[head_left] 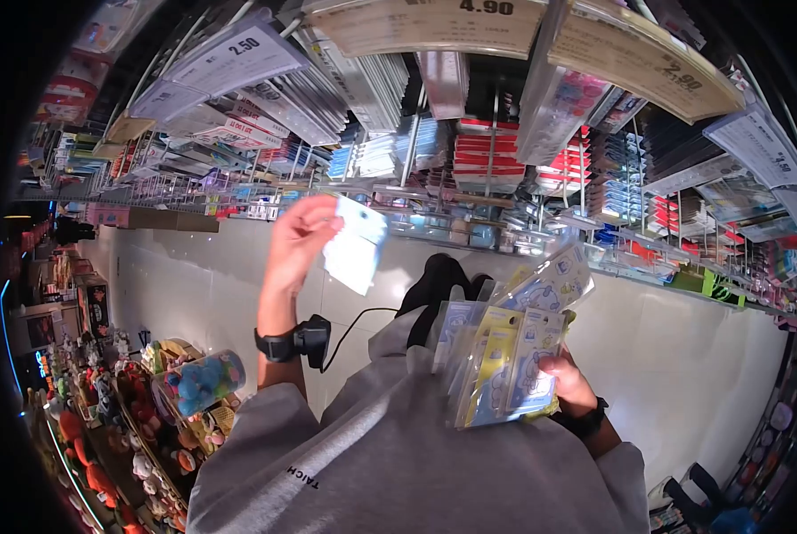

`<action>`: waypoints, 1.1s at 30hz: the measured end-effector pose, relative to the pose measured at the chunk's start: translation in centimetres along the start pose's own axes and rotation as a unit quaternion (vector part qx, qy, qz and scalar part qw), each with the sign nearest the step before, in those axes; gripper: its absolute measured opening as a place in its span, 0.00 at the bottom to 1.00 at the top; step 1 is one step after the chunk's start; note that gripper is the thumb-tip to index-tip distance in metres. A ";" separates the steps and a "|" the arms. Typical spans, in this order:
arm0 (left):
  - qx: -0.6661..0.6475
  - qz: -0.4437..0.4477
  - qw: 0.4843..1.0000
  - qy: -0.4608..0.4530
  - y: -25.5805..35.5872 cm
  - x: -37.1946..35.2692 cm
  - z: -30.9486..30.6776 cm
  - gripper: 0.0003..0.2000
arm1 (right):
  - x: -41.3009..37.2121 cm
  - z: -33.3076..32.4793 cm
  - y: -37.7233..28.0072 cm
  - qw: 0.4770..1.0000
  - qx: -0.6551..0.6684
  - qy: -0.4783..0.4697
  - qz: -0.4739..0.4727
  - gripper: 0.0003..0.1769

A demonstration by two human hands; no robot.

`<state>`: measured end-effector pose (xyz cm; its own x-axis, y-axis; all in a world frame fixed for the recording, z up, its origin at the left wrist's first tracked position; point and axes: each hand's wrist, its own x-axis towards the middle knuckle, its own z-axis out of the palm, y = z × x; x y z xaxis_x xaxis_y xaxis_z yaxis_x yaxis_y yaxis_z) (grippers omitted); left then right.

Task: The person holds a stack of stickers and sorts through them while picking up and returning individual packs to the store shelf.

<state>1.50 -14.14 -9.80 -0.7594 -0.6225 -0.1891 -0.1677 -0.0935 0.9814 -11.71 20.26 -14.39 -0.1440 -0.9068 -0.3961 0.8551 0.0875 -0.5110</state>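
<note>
My left hand is raised, thumb and fingers pinched on the edge of a small white and pale-blue flat packet. Glare washes out its print. Against my front, my right hand grips a fanned stack of flat plastic packs, blue and yellow with cartoon drawings. My thumb presses on the front pack, and the other fingers are hidden behind the stack. One pack sticks out at an angle at the top.
Ahead is a rack of hanging packaged goods, with price tags jutting toward me. Plush toys fill shelves at the left, beside a clear tub. A person's legs show at lower right. Pale tiled floor lies below.
</note>
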 end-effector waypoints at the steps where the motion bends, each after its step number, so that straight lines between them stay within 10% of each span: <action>1: 0.019 -0.020 0.999 -0.020 -2.4 0.6 0.1 0.12 | 0.1 0.1 0.1 1.000 -0.002 0.000 -0.013 0.35; 10: -0.167 0.047 0.982 0.080 -17.4 7.6 3.1 0.08 | -0.7 0.3 0.6 0.999 0.002 0.050 -0.005 0.32; 24: -0.218 0.101 0.963 0.118 -16.4 10.0 5.5 0.11 | -0.7 -0.4 1.2 0.998 0.016 0.053 -0.014 0.30; 28: -0.211 0.077 0.950 0.219 -16.5 10.8 7.1 0.11 | -0.8 -0.2 1.2 0.998 0.000 0.057 -0.016 0.31; 33: -0.098 -0.123 0.985 0.078 -15.3 7.1 6.9 0.09 | -0.8 0.2 0.6 0.998 -0.001 0.066 -0.020 0.33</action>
<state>-5.66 -11.76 -26.38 -0.6034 -0.6725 -0.4285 -0.1980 -0.3942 0.8974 -11.03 20.95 -14.24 -0.2422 -0.8471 -0.4729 0.8464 0.0537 -0.5298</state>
